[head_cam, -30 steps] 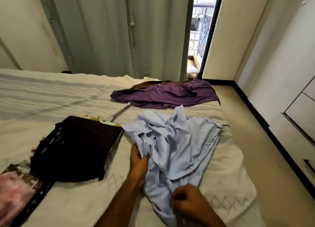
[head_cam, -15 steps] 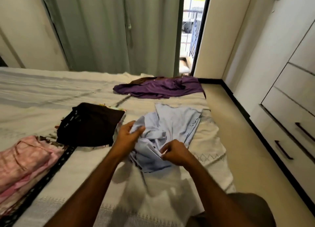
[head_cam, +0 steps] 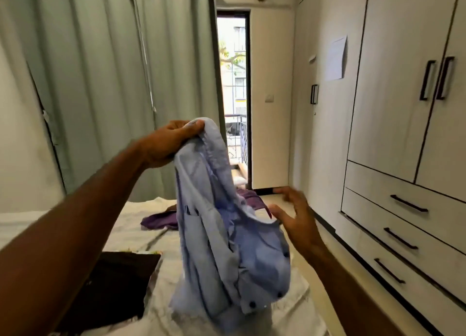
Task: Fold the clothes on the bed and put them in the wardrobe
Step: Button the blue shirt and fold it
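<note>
A light blue button shirt (head_cam: 227, 247) hangs in the air above the bed (head_cam: 141, 224). My left hand (head_cam: 169, 141) is raised high and grips its top edge. My right hand (head_cam: 295, 219) is lower and to the right, fingers spread, with a fold of the shirt's edge at its thumb; whether it grips the cloth is unclear. A purple garment (head_cam: 161, 221) lies spread at the far end of the bed, partly hidden behind the shirt. A folded dark garment (head_cam: 113, 285) rests on the bed at lower left. The white wardrobe (head_cam: 403, 108) stands along the right wall, doors shut.
Three wardrobe drawers (head_cam: 408, 209) with dark handles sit low on the right. A narrow floor strip (head_cam: 325, 237) runs between bed and wardrobe. Green curtains (head_cam: 113, 83) hang behind the bed, and a balcony door (head_cam: 233, 96) stands open beyond.
The blue shirt has been lifted off the bed into the air. My left hand rose with it, my right hand opened, and the view tilted up toward the wardrobe.
</note>
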The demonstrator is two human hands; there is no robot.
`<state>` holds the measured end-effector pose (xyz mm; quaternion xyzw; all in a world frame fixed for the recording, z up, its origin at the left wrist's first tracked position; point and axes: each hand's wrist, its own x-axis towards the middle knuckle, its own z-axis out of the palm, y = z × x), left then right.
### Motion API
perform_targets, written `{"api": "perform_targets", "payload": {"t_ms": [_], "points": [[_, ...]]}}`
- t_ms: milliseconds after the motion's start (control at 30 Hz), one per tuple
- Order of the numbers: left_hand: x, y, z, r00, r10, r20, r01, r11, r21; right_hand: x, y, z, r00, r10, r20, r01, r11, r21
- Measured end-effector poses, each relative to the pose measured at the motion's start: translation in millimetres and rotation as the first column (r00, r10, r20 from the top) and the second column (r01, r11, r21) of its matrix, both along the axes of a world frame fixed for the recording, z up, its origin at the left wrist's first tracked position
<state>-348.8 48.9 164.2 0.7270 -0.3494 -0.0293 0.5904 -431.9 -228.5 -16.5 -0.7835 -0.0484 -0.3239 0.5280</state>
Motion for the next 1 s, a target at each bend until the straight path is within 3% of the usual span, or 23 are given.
{"api": "perform_targets", "payload": {"t_ms": [67, 167, 233, 333, 433, 567, 633, 700, 767, 867, 1000], "points": [[-4, -13, 8, 0.998, 0.032, 0.044, -0.035, 0.997, 0.064, 8, 19, 27, 0.994, 0.084, 0.066, -0.079, 0.994, -0.073], [-7, -24, 8, 0.988, 0.086, 0.128, -0.098, 0.991, 0.09, 17, 50, 41, 0.947, 0.313, -0.07, -0.314, 0.949, 0.001], [-6, -24, 8, 0.981, 0.126, 0.15, -0.14, 0.987, 0.085, 11, 66, 36, 0.935, 0.331, -0.128, -0.338, 0.94, -0.042], [-3, -22, 6, 0.956, 0.248, 0.155, -0.256, 0.966, 0.036, 5, 83, 16, 0.937, 0.34, -0.076, -0.34, 0.94, 0.011], [1, -22, 4, 0.936, 0.318, 0.151, -0.327, 0.944, 0.036, 7, 100, 5, 0.97, 0.244, -0.021, -0.244, 0.97, 0.007], [3, -22, 12, 0.917, 0.37, 0.148, -0.371, 0.929, -0.023, 15, 97, -10, 0.998, -0.058, -0.004, 0.057, 0.983, -0.177], [2, -10, 21, 0.893, 0.416, 0.171, -0.409, 0.909, -0.078, 24, 70, -26, 0.993, -0.001, -0.116, -0.01, 0.995, -0.095], [2, 9, 28, 0.868, 0.463, 0.176, -0.457, 0.886, -0.077, 26, 43, -38, 0.945, 0.262, -0.197, -0.243, 0.963, 0.117], [4, 30, 29, 0.863, 0.475, 0.175, -0.484, 0.875, 0.011, 26, 21, -40, 0.898, 0.393, -0.201, -0.339, 0.905, 0.255], [10, 53, 16, 0.88, 0.459, 0.119, -0.471, 0.877, 0.096, 25, 3, -22, 0.939, 0.322, -0.117, -0.28, 0.918, 0.283], [19, 80, -12, 0.933, 0.357, -0.036, -0.356, 0.934, 0.044, 36, -20, 8, 0.965, 0.255, 0.066, -0.26, 0.877, 0.404]]}}
